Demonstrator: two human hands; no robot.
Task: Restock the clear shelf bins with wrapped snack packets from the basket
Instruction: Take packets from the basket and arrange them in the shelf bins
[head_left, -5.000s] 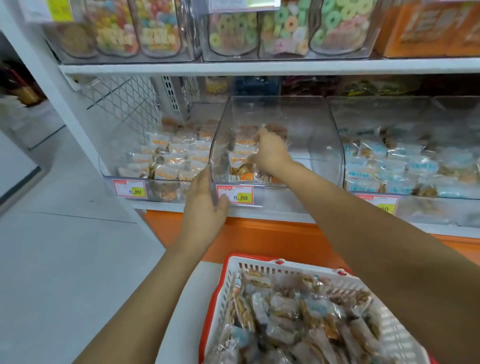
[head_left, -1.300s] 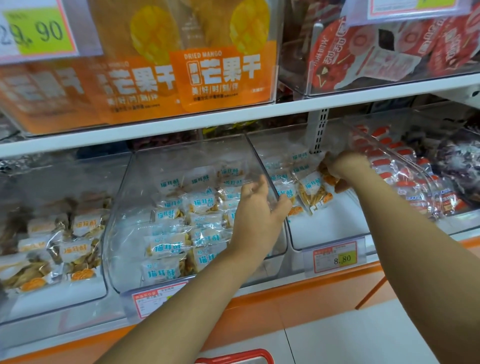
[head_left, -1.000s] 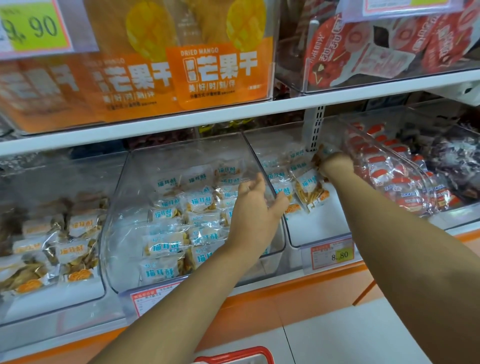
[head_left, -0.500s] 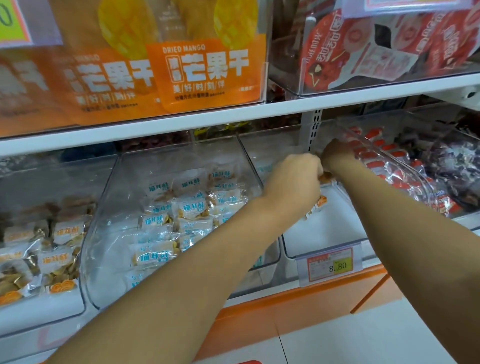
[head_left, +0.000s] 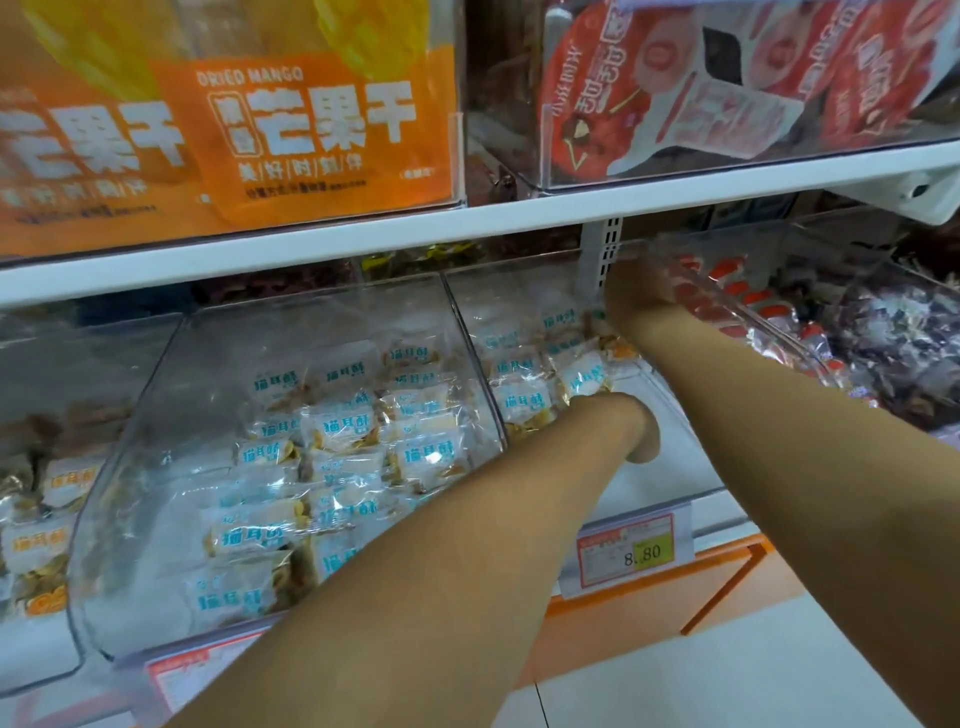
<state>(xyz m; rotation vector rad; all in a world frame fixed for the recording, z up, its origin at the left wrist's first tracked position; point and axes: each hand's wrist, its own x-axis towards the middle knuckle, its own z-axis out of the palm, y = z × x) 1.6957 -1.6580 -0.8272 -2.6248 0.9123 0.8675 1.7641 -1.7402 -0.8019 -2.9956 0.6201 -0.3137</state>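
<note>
The snack packets (head_left: 524, 402) with blue lettering lie heaped toward 10 o'clock in the clear bin (head_left: 680, 478), and the white floor at its 5 o'clock corner is bare, so this bin looks only partly filled. Half a second ago the left hand (head_left: 621, 423) was balled up high at the back of the bin, right beside the other hand; now it has dropped low to the front edge of the heap, touching or nearly touching the nearest packet. I take that to mean a handful has just gone in and is being pushed back or straightened. The basket is out of view. The left forearm runs up from 7 o'clock and the hand is seen from the wrist end, so I cannot tell whether its fingers are spread or curled. The right hand (head_left: 641, 291) stays deep at 12 o'clock, blurred against the clear wall, and its fingers cannot be read either. At 9 o'clock the neighbouring bin (head_left: 332, 322) is well stocked; a price tag (head_left: 628, 551) sits at 6 o'clock.
</note>
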